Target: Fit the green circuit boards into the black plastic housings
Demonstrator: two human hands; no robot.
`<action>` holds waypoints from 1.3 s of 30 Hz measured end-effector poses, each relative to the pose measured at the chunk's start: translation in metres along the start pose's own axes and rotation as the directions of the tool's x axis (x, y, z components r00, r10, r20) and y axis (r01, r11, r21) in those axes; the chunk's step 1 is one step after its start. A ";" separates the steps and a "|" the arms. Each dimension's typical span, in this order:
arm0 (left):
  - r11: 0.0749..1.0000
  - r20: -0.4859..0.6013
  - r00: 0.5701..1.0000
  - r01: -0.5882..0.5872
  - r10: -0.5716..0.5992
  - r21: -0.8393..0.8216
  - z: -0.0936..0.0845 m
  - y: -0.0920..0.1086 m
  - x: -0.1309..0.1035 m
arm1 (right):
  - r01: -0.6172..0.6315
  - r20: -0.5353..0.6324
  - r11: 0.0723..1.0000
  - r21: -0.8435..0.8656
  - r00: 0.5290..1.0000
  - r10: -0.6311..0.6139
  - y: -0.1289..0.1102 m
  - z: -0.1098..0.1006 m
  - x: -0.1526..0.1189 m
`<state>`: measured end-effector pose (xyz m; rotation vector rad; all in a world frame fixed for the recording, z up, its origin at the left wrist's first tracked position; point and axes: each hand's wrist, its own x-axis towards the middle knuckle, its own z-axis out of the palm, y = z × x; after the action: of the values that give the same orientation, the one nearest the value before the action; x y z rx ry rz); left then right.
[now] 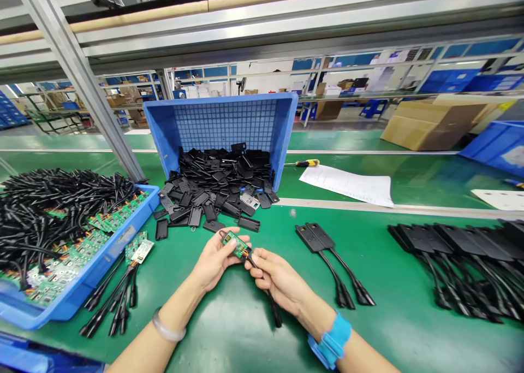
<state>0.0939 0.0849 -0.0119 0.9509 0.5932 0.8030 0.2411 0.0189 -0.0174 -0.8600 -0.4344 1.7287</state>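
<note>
Holding a green circuit board (pixel 232 245) between thumb and fingers, your left hand (pixel 215 260) is closed on it over the green bench (pixel 229 321), in front of the tipped blue bin (pixel 225 123). Your right hand (pixel 280 280) is closed on the black cable (pixel 274 311), just beside the board's coloured wires (pixel 246 253). The underside of the board is hidden. Black plastic cases (pixel 221 171) spill from the bin. To your left, a blue tray (pixel 130 223) holds cabled boards (pixel 77 258); several loose ones lie beside it. To your right, two cased units (pixel 315 237) lie side by side, apart from a longer row (pixel 462 242).
</note>
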 end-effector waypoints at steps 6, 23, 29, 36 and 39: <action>0.995 -0.133 0.989 -0.048 0.060 0.092 0.003 -0.010 0.004 | 0.010 -0.020 0.994 -0.107 1.000 -0.013 0.008 -0.001 0.003; 0.936 -0.123 0.961 -0.204 0.247 0.289 0.004 -0.011 0.000 | 0.307 0.137 0.449 -0.839 0.918 -0.372 0.011 -0.009 0.009; 0.962 -0.129 0.972 -0.165 0.196 0.219 0.004 -0.011 -0.001 | 0.324 0.122 0.473 -0.819 0.904 -0.409 0.015 -0.011 0.012; 0.992 -0.134 0.984 -0.115 0.120 0.048 0.007 -0.011 -0.003 | 0.327 0.111 0.566 -0.757 0.918 -0.381 0.015 -0.011 0.013; 0.988 -0.134 0.981 -0.133 0.142 0.072 0.007 -0.012 -0.005 | 0.308 0.106 0.571 -0.760 0.927 -0.359 0.013 -0.010 0.014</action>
<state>0.1004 0.0734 -0.0182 1.0074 0.6823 0.9848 0.2378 0.0258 -0.0377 -1.3228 -1.2789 1.1118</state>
